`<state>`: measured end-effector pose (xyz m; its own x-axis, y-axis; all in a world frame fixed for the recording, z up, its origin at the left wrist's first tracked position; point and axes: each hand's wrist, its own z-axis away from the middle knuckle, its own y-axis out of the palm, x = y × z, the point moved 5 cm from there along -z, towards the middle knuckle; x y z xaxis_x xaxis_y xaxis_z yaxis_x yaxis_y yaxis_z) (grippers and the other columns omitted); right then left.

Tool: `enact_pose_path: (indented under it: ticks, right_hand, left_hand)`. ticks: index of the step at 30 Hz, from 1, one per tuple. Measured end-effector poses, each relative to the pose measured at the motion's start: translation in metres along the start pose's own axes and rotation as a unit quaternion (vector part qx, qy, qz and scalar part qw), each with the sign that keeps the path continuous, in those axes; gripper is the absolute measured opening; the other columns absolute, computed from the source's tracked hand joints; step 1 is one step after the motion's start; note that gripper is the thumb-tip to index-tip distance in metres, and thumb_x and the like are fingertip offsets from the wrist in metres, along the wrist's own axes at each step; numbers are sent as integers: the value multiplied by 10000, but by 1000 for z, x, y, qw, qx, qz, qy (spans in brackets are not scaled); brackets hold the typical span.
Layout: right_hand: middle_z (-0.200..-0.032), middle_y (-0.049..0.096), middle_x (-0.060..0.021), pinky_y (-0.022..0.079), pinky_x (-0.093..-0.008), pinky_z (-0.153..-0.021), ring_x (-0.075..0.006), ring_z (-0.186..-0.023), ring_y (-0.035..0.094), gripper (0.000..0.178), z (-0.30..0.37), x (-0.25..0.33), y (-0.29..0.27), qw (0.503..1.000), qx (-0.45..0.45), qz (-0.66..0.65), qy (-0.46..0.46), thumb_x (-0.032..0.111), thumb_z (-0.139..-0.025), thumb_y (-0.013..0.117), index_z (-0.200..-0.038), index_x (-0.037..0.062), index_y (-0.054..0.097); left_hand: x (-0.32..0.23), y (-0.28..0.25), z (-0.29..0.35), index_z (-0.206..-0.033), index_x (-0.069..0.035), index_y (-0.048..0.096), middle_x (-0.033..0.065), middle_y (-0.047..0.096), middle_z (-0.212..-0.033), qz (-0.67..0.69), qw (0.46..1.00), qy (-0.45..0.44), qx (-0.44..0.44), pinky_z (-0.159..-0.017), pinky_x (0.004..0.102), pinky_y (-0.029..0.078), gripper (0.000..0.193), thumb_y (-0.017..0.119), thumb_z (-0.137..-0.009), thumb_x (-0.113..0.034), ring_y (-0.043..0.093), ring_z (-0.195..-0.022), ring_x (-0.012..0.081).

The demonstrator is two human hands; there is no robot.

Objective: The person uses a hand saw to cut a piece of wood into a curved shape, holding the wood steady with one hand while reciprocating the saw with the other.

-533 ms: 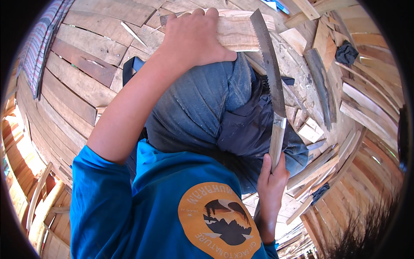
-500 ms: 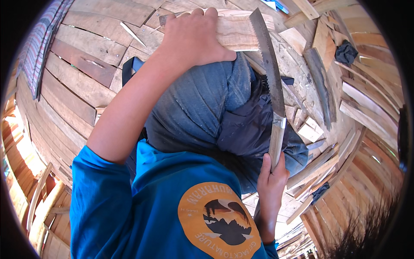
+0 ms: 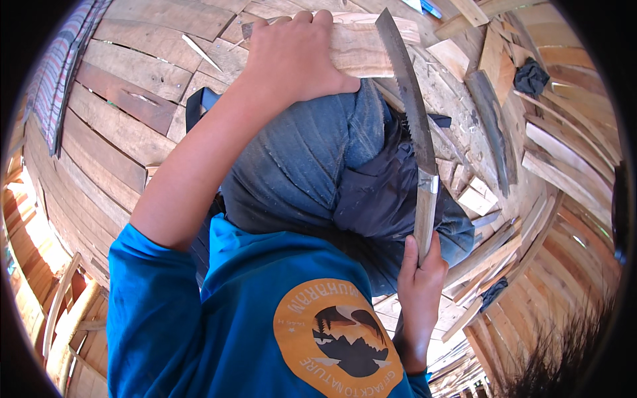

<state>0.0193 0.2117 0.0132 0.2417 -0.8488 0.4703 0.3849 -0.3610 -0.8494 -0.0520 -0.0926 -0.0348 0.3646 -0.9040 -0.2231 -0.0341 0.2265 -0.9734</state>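
My left hand (image 3: 298, 60) is closed over a short, pale wooden board (image 3: 360, 52), with the fingers over its far edge and the thumb along its near edge. My right hand (image 3: 423, 273) grips the wooden handle of a hand saw (image 3: 410, 99). The saw's long, dark, curved blade points away from me, its teeth facing left. Near its tip, the blade crosses the right part of the board. Whether the teeth have cut into the wood cannot be made out. My knee, in dark trousers (image 3: 302, 152), is close below the board.
Wood offcuts (image 3: 478, 197) and a dark plank (image 3: 491, 129) lie to the right on the plank floor (image 3: 133, 69). More boards (image 3: 564, 176) are at the far right, near a black cloth (image 3: 531, 78). A striped cloth (image 3: 63, 73) is at the upper left.
The saw's blade tip has shifted slightly left and away from me across the board. My left hand keeps its hold on the board.
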Motion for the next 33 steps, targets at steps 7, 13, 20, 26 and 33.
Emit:
enact_pose_path:
  ticks: [7, 13, 20, 26, 33]
  right_hand:
    - [-599, 550, -237, 430, -474, -478, -447, -590, 620, 204, -30, 3, 17, 1000, 14, -23, -16, 195, -1000, 570, -1014, -8, 555]
    - [-612, 557, -245, 438, -479, -487, -452, -611, 627, 201, -1, -3, 8, 998, 25, -24, 42, 190, -998, 573, -1038, -6, 559]
    - [-629, 571, -252, 442, -489, -490, -457, -615, 627, 206, -55, 20, 25, 999, 11, -17, -46, 191, -1000, 568, -1061, -5, 544]
    - [-628, 576, -254, 441, -520, -501, -461, -630, 629, 219, -46, 27, 20, 999, 6, -3, -40, 203, -1006, 549, -1058, -8, 527]
    - [-637, 577, -254, 439, -516, -500, -467, -631, 619, 205, -68, 31, 31, 999, -12, -1, -51, 197, -1007, 542, -1077, 5, 529]
  left_hand:
    - [0, -15, 3, -1080, 37, 601, 218, 675, -1033, -1, 1000, 7, 13, -954, 545, 433, 785, 739, -623, -587, 656, -1029, 354]
    - [-4, -13, -2, -1074, 32, 603, 217, 676, -1033, 25, 999, 3, 32, -961, 538, 436, 780, 738, -612, -582, 654, -1028, 358]
    - [4, -11, -2, -1084, 15, 599, 191, 672, -1030, 11, 999, -9, 36, -947, 517, 441, 775, 752, -604, -574, 656, -1036, 337]
    - [-8, -16, 2, -1093, 0, 606, 183, 670, -1038, 3, 999, 7, 35, -969, 557, 414, 771, 751, -603, -578, 659, -1022, 323]
    - [0, -12, -5, -1083, 11, 608, 189, 674, -1018, 14, 999, -1, 33, -965, 593, 402, 775, 744, -605, -585, 663, -1005, 332]
